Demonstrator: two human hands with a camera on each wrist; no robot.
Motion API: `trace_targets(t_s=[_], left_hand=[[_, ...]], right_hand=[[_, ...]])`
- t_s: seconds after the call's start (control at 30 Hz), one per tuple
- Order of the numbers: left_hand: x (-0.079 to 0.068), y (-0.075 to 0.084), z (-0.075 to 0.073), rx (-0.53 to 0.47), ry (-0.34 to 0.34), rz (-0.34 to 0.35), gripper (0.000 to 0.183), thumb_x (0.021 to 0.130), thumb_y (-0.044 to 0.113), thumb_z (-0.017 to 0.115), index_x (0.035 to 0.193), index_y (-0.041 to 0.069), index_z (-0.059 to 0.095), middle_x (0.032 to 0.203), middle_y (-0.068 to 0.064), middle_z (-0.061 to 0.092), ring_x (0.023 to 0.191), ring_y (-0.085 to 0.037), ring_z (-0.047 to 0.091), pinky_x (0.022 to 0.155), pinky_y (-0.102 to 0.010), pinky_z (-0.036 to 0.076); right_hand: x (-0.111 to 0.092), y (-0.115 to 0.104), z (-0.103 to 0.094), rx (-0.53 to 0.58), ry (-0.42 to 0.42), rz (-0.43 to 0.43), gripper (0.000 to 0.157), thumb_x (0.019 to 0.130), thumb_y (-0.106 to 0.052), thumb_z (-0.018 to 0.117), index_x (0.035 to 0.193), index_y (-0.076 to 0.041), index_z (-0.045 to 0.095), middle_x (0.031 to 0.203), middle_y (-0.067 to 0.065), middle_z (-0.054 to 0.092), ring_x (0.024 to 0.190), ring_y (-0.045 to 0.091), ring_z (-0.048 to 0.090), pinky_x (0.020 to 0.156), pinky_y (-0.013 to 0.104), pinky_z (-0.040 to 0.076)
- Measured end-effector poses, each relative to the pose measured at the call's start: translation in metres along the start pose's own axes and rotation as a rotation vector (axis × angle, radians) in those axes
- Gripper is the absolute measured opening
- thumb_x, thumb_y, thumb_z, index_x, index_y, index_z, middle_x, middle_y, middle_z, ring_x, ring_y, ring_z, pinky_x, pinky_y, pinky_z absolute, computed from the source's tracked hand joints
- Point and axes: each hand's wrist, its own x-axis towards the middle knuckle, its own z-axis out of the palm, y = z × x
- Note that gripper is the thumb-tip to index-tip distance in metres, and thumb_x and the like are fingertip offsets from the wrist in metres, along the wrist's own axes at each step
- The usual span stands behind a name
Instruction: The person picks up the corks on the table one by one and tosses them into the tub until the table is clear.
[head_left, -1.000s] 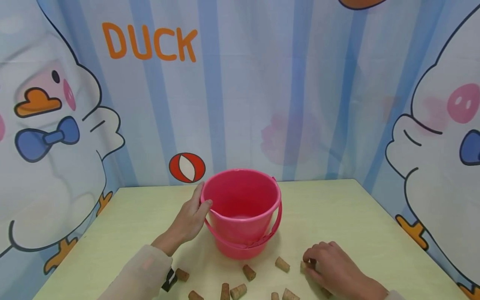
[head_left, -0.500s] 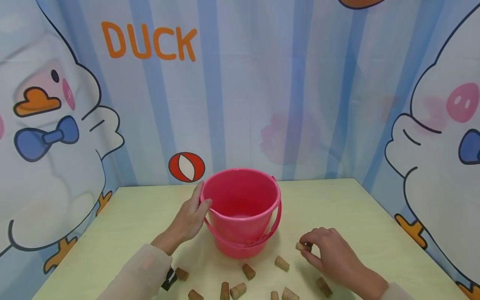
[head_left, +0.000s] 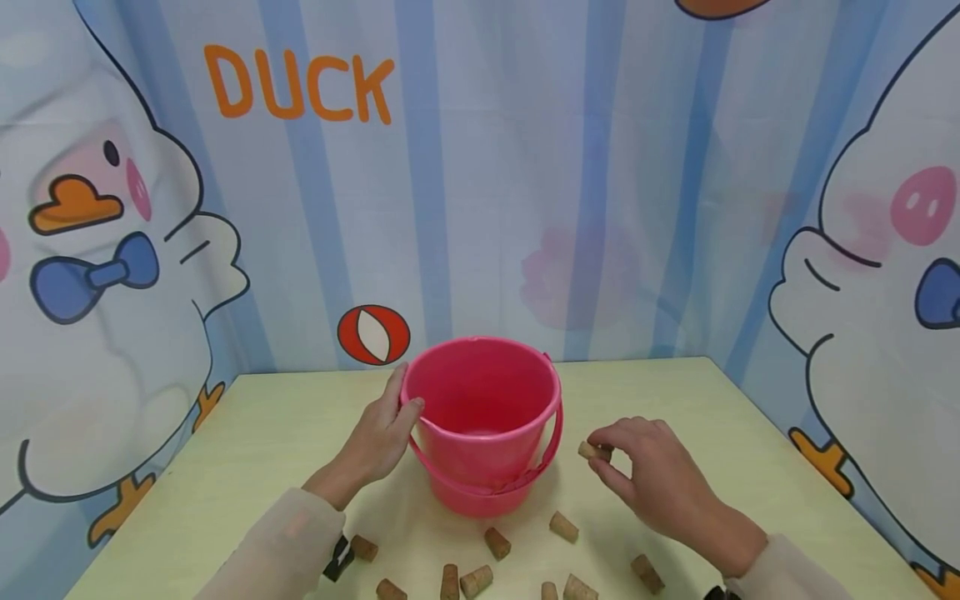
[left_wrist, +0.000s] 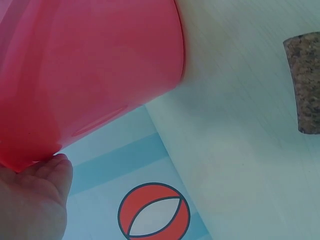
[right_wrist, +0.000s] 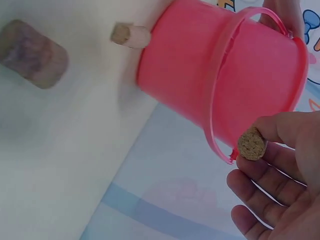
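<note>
A pink bucket (head_left: 480,458) stands upright on the table, its handle hanging down at the front. My left hand (head_left: 381,433) grips the bucket's left rim, thumb over the edge; in the left wrist view the fingers (left_wrist: 59,175) press against the bucket's outside. Between thumb and forefinger my right hand (head_left: 663,479) pinches a cork (head_left: 594,451), held above the table to the right of the bucket. The right wrist view shows the round end of that cork (right_wrist: 251,144), with the other fingers loosely bent. Inside the bucket, the visible part of the floor shows nothing lying on it.
Several loose corks lie on the pale yellow table (head_left: 645,400) in front of the bucket, among them one cork (head_left: 564,527) near its base and another cork (head_left: 647,573) below my right hand. A curtain (head_left: 487,167) with duck drawings rises behind the table.
My right hand has picked the cork off the table and carried it up and slightly left, closer to the bucket. The left hand and bucket have stayed in place.
</note>
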Motion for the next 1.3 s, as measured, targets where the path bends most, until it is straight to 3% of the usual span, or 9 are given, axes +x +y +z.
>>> trace_targets(t_s=[0.33,0.73,1.1,1.3], left_hand=[[-0.001,0.001,0.0,0.013,0.001,0.008,0.069,0.106,0.024,0.045,0.164,0.004,0.011,0.157,-0.016,0.042,0.137,-0.034,0.047,0.101,-0.053,0.053],[0.0,0.0,0.001,0.007,0.002,0.004,0.068,0.106,0.025,0.044,0.164,0.006,0.012,0.156,-0.015,0.043,0.137,-0.034,0.047,0.101,-0.053,0.053],[-0.001,0.0,0.0,0.003,0.0,0.009,0.068,0.106,0.024,0.044,0.164,0.006,0.012,0.156,-0.016,0.043,0.136,-0.035,0.047,0.1,-0.052,0.053],[0.0,0.001,0.0,0.003,-0.001,0.01,0.068,0.106,0.024,0.044,0.164,0.005,0.012,0.156,-0.016,0.042,0.137,-0.035,0.047,0.1,-0.052,0.054]], right_hand=[[0.022,-0.009,-0.013,0.002,0.069,-0.033,0.015,0.087,-0.016,0.082,0.101,-0.016,0.078,0.084,-0.015,0.066,0.085,0.011,0.062,0.078,0.042,0.049],[0.042,-0.022,-0.012,-0.043,0.166,-0.12,0.022,0.083,-0.018,0.086,0.102,-0.013,0.077,0.087,-0.006,0.07,0.084,0.015,0.063,0.078,0.042,0.051],[0.057,-0.031,-0.009,-0.023,0.164,-0.14,0.027,0.082,-0.021,0.087,0.105,-0.013,0.077,0.092,-0.003,0.073,0.09,0.018,0.067,0.085,0.046,0.053],[0.066,-0.034,-0.007,-0.017,0.151,-0.124,0.021,0.084,-0.021,0.085,0.102,-0.013,0.077,0.093,-0.002,0.073,0.089,0.019,0.066,0.084,0.045,0.053]])
